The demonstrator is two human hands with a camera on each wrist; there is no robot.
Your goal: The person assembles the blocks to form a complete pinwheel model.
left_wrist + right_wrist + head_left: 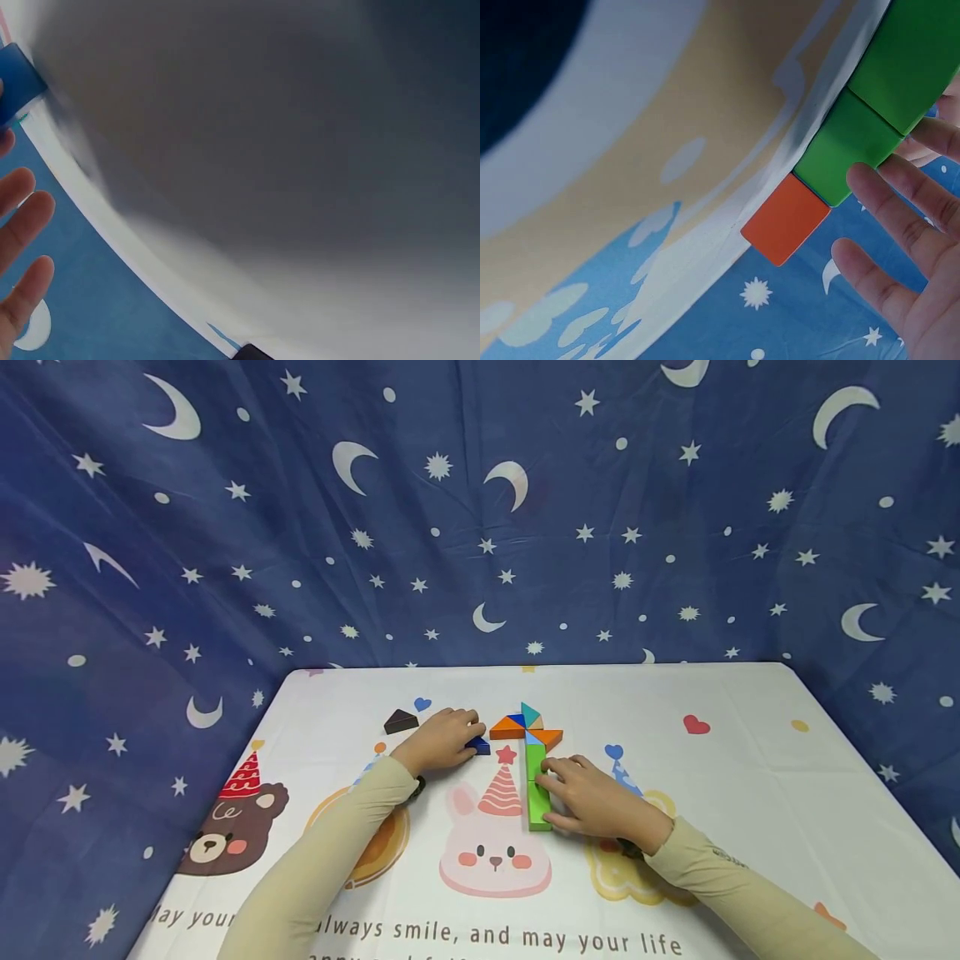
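My left hand [442, 739] pinches a dark blue block [480, 746] just left of a pinwheel-like arrangement; the block [19, 84] also shows at the left edge of the left wrist view, with the other fingers spread. Two green blocks, an upper one [534, 762] and a lower one [538, 808], lie end to end as a stem. Fingers of my right hand [596, 797], fairly straight, touch their right side. Above the stem sit orange blocks [507, 732], a teal triangle [529, 713], a blue piece [517, 719], a light blue piece [532, 737] and a tan piece [537, 724].
A black block [401, 722] lies to the left, beyond the left forearm. The white tablecloth [720, 793] carries printed animals, hearts and lettering. Behind the table's far edge hangs a dark blue curtain [465, 577] with moons and stars.
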